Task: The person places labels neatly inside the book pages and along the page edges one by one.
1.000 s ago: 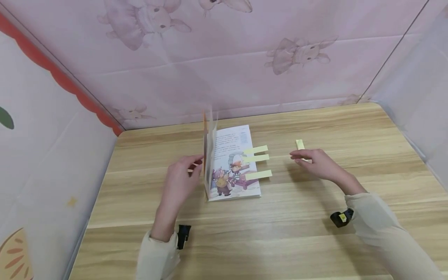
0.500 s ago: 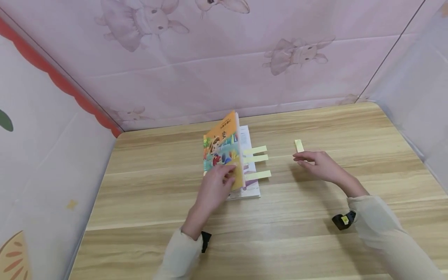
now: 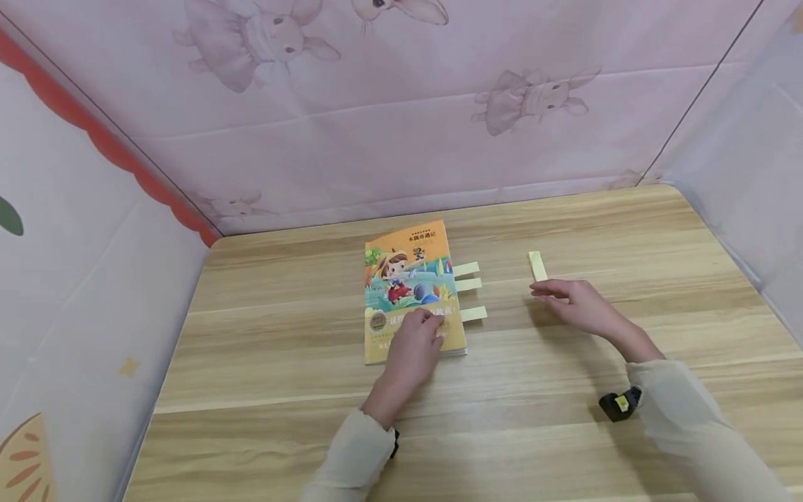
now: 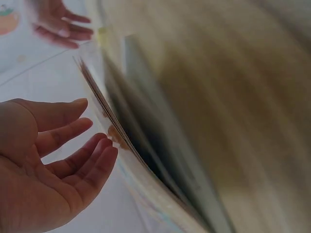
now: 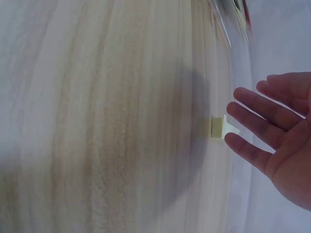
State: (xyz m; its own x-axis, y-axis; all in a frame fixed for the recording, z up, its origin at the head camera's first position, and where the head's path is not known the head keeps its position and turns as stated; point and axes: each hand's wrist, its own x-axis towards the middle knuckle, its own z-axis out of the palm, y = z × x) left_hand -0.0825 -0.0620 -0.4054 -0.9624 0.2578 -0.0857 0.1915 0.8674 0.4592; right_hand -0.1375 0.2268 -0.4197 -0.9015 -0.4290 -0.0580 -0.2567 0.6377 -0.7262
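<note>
A paperback book [image 3: 408, 240] with an orange and blue cartoon cover lies front up on the table in the head view. Three pale yellow sticky strips [image 3: 474, 314] stick out from its right edge. My left hand [image 3: 414, 346] is over the lower part of the cover, fingers loosely bent; in the left wrist view its fingertips are beside the book's page edges [image 4: 160, 165] and grip nothing. My right hand [image 3: 583, 307] hovers right of the book with relaxed fingers. Just beyond its fingertips is a small yellow sticky-note pad [image 3: 537, 265], its near end partly hidden by the hand.
The wood-grain table [image 3: 263, 390] runs back to a pink wall [image 3: 401, 139] with rabbit prints. A white side wall with a red scalloped border [image 3: 113, 153] stands at the left. Black wrist devices [image 3: 620, 404] are strapped at the sleeves.
The raised cover and pages have swung rightward and down onto the book, hiding the illustrated page. My left hand moved right with them. The right hand shifted slightly right and down.
</note>
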